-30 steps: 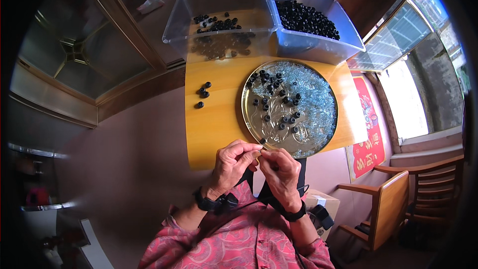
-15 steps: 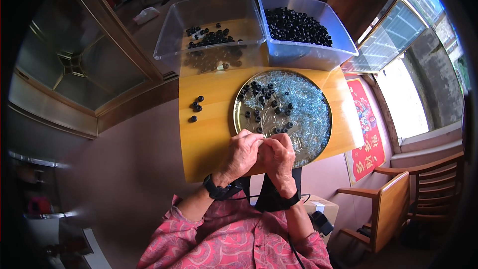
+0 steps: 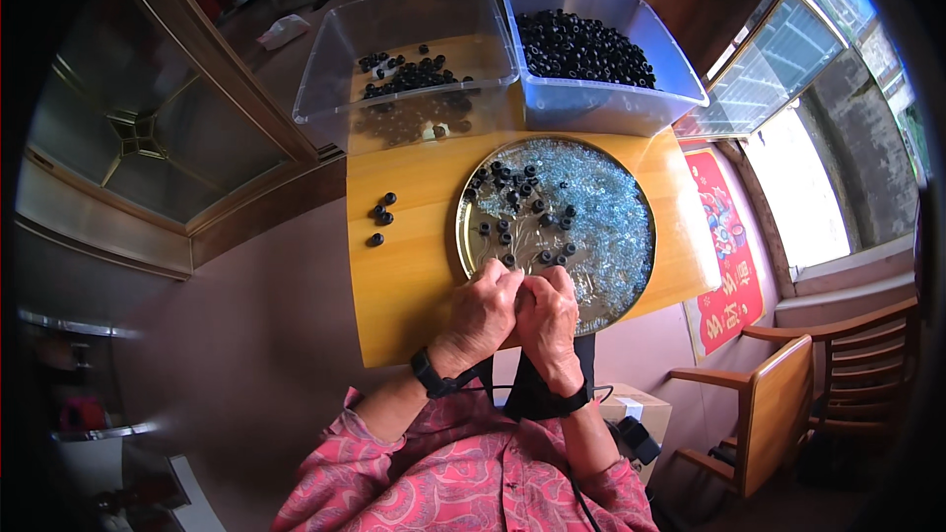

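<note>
My left hand (image 3: 483, 313) and my right hand (image 3: 549, 311) meet over the near rim of a round metal tray (image 3: 461, 241). Both have fingers curled in and pinched close together; whatever lies between the fingertips is hidden or too small to name. On the tray's right side spreads a heap of small clear, bluish pieces (image 3: 606, 207). Its left part holds several short black cylindrical pieces with holes (image 3: 537, 206), some right beyond my fingertips.
Behind the tray stand two clear plastic bins: the left bin (image 3: 325, 89) has scattered black pieces, the right bin (image 3: 621, 103) a deep pile. Several black pieces (image 3: 386, 218) lie on the wooden table (image 3: 394, 286). A wooden chair (image 3: 774, 414) stands at right, a cardboard box (image 3: 621, 399) below the table.
My left hand has turned slightly, knuckles higher, and its fingers are curled tighter beside the right hand. The view has shifted a little; the pieces on the tray look unmoved.
</note>
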Motion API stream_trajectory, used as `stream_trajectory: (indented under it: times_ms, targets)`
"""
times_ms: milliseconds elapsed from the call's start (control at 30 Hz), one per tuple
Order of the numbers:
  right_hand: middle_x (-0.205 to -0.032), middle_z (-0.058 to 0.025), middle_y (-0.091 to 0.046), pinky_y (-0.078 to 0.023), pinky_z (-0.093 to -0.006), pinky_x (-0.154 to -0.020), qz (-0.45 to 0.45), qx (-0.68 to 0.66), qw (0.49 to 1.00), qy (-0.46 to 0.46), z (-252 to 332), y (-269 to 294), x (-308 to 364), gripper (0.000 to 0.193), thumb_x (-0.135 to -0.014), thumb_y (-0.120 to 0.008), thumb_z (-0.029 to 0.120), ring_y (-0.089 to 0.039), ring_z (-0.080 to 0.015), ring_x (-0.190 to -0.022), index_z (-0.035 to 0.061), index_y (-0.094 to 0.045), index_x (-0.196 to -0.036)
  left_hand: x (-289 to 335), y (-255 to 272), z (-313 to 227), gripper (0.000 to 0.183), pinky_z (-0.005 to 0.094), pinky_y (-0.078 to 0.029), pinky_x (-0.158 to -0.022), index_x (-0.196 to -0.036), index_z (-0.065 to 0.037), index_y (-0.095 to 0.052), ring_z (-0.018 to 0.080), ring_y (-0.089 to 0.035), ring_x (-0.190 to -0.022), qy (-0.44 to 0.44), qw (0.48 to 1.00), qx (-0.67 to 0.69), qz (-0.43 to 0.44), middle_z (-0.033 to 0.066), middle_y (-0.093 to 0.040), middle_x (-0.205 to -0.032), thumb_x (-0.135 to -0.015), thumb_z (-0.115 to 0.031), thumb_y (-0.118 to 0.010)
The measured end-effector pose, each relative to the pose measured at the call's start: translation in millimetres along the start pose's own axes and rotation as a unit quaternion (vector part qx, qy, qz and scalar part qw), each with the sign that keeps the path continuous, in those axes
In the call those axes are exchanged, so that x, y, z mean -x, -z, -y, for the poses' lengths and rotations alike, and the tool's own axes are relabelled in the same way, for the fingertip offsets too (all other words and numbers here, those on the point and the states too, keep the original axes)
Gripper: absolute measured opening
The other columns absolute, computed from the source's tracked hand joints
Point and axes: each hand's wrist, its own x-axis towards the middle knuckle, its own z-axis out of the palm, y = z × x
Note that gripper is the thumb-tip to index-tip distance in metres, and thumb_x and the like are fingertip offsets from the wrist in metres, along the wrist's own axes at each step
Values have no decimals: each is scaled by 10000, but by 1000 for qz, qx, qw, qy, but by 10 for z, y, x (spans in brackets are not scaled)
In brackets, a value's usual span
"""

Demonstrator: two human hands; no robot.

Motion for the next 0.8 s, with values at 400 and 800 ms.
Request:
stream_trajectory:
  times_ms: [400,800]
  targets:
    - [-1217,-178,-604,-366,-461,-1033,60,-195,967,152,332,184,-153,353,-975,-469,201,-534,-367,-1138,-2,-618,-1223,-7,-41,-40,265,391,-532,-761,-1062,6,-533,346,-595,-1023,-95,984,150,7,170,-564,-1054,-829,-85,-622]
    - [-1100,-138,-619,-341,-471,-1053,78,-261,953,133,347,9,-144,280,-976,-430,184,-526,-346,-1144,7,-646,-999,96,-216,60,181,396,-511,-832,-988,14,-586,291,-623,-957,20,966,256,-13,155,-593,-991,-895,-141,-578]
